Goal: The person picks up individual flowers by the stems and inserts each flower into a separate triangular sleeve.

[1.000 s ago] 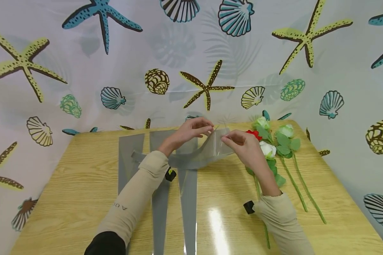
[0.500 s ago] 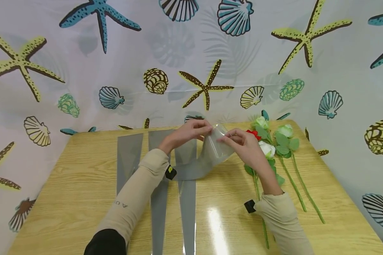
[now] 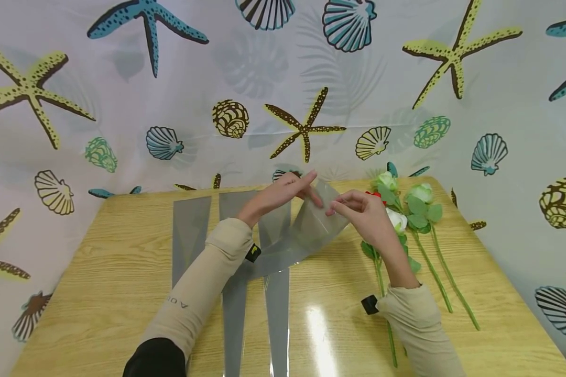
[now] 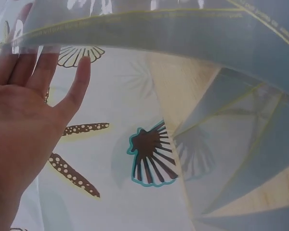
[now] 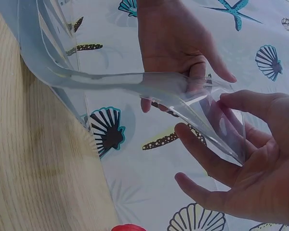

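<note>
A lifted piece of grey and clear plastic film (image 3: 306,238) is hanging at the far middle of the scene, sloping down from its raised far right corner toward the near left and passing over flat strips. Yellow lettering is running along its border in the left wrist view. The right hand (image 3: 365,212) is pinching that raised corner between thumb and index finger, the other fingers staying apart in the right wrist view. The left hand's (image 3: 283,198) grip is spreading, its fingers reaching out straight and partly showing through the film. Below, three tapering grey strips (image 3: 277,314) are lying on the wooden surface (image 3: 122,246), narrowing toward the near side. To the right, a red rose (image 3: 376,196) and white roses (image 3: 421,192) are lying with their blooms at the far side, their green stems (image 3: 455,280) pointing nearward. Black blocks (image 3: 370,305) are sitting at both wrists, beside beige sleeves (image 3: 415,324). Beyond the surface, a pale cloth (image 3: 259,63) is hanging, showing printed shells and starfish.
</note>
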Demonstrator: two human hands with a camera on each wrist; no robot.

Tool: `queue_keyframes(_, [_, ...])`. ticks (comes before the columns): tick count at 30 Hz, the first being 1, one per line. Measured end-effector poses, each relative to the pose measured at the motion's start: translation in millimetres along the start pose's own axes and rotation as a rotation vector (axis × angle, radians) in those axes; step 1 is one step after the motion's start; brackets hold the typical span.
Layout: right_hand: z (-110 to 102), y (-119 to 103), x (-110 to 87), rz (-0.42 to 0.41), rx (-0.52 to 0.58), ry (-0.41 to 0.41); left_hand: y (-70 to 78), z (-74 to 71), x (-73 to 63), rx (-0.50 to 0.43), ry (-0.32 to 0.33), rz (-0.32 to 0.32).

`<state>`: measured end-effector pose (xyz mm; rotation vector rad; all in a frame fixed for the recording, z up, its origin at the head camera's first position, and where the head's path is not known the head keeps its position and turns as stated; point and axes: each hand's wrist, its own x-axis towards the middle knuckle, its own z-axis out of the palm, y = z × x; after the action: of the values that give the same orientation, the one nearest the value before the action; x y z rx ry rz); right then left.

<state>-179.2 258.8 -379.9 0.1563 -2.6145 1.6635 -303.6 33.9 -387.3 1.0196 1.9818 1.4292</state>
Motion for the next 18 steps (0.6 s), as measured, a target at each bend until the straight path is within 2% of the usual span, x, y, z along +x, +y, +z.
queue_keyframes(6, [-5.2, 0.1, -1.9, -0.022, -0.023, -0.048, 4.2, 5.3, 2.6, 0.101, 0.056, 0.011])
queue_keyframes(13, [-8.4, 1.2, -2.6, 0.003, -0.092, -0.107, 3.0, 9.7, 3.9, 0.145, 0.09, 0.06])
queue_keyframes(18, [-7.3, 0.9, -1.5, 0.026, -0.161, -0.144, 4.2, 11.0, 4.9, 0.16, 0.103, 0.062])
